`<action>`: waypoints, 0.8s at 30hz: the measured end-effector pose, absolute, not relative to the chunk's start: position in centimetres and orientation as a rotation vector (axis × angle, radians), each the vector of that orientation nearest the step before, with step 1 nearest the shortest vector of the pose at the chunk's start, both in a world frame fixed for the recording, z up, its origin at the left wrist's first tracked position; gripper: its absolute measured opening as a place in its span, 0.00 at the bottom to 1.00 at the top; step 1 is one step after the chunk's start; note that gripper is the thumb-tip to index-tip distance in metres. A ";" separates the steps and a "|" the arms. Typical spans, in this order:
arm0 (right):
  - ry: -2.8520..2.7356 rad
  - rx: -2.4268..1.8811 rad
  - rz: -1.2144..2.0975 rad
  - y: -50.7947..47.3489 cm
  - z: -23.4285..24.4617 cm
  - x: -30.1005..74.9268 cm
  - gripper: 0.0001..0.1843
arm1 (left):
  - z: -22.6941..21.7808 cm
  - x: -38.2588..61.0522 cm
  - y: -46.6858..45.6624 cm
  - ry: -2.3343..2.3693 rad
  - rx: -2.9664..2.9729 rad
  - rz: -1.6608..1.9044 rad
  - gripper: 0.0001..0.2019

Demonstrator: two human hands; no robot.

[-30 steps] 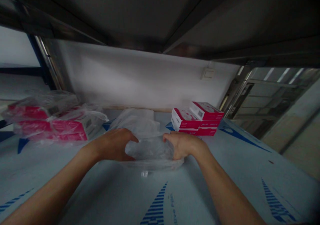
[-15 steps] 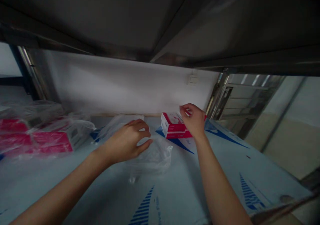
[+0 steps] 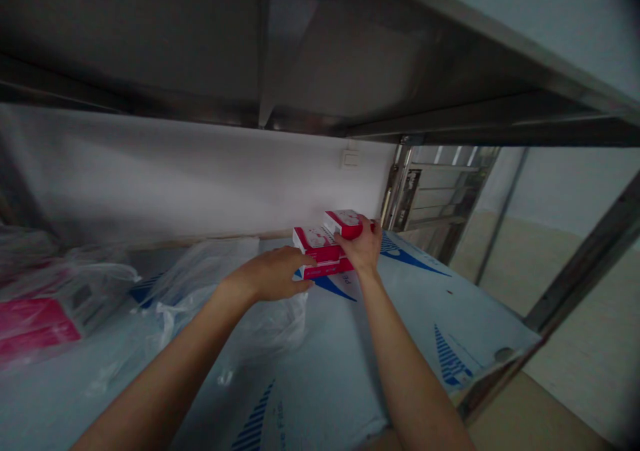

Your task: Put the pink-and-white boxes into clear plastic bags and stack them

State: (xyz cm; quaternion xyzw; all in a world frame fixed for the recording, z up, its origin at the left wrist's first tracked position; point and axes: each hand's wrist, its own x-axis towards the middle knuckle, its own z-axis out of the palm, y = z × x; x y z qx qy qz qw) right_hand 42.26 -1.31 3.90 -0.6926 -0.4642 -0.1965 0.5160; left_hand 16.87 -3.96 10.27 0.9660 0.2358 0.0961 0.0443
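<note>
Two red-and-white cartons sit in a small stack on the shelf. The lower carton lies to the left, and the upper carton rests behind it. My right hand wraps the right side of the upper carton. My left hand presses its fingertips against the left end of the lower carton. A loose clear plastic bag lies crumpled beneath my left forearm, partly hidden by it.
Plastic-wrapped red boxes lie at the left. The shelf's film-covered surface has blue print and ends at a metal edge on the right. A steel shelf hangs overhead, and a white wall stands behind.
My left hand has moved from above the plastic bag to the lower carton. My right hand has come down onto the upper carton. The whole scene has shifted left in view.
</note>
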 end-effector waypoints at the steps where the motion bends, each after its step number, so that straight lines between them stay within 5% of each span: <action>1: -1.117 -1.621 -0.481 -1.4 4.2 42.1 0.39 | 10.3 16.7 -3.7 0.732 2.954 0.324 0.20; 5: -1.174 -1.357 -0.331 -1.6 5.6 40.4 0.32 | 10.4 15.4 -1.8 0.971 2.934 0.563 0.30; 9: -1.314 -1.024 0.287 -1.7 6.9 37.6 0.28 | 11.3 13.0 0.0 1.094 2.878 0.844 0.44; 14: -1.430 -0.762 0.947 -2.0 8.2 34.1 0.22 | 15.0 8.8 -1.0 0.910 2.844 0.778 0.24; 17: -1.579 -0.709 1.230 -2.0 10.0 32.6 0.24 | 17.1 5.6 -2.3 0.976 2.718 0.724 0.23; 24: -2.258 -0.891 1.088 -3.1 16.4 30.6 0.31 | 18.3 0.9 -2.9 1.053 2.332 0.518 0.27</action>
